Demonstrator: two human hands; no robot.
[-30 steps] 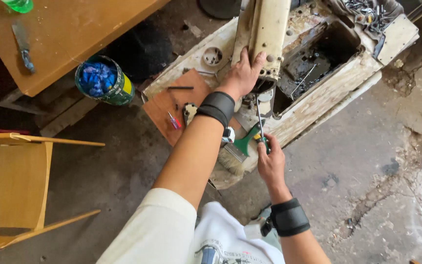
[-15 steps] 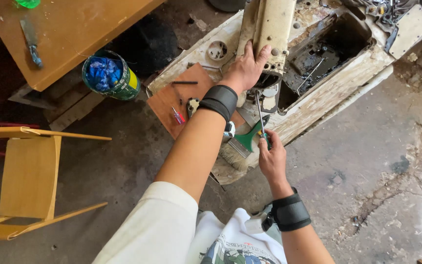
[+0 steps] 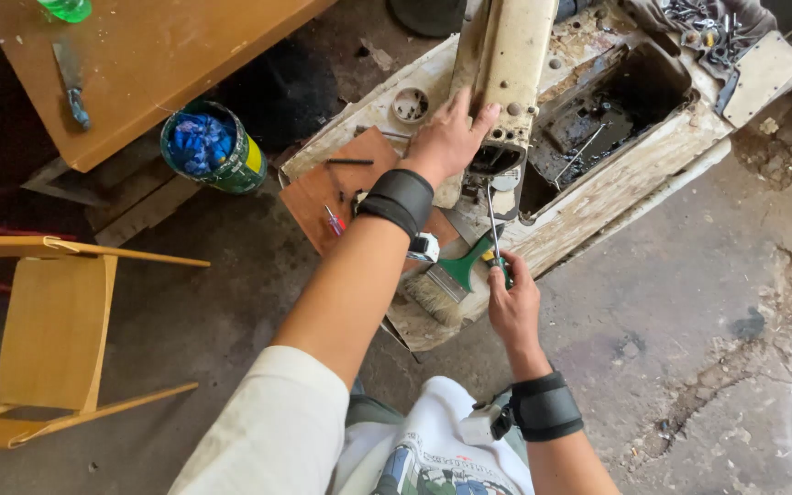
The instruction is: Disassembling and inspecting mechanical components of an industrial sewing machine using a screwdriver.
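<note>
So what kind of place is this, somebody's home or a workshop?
Most likely a rough repair workshop. The floor is cracked, stained concrete, an old cream machine body lies opened on a worn base, and tools lie about: a green-handled brush, a screwdriver in the right hand.

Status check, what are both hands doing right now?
Left hand flat on cream machine body. Right hand shut on screwdriver, tip up at the body's underside. Green-handled brush beside it.

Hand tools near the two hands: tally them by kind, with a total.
Screwdriver held in the right hand, shaft pointing into the machine: 1
Green-handled brush: 1
Small red-handled screwdriver on the brown board: 1
Total: 3
</note>
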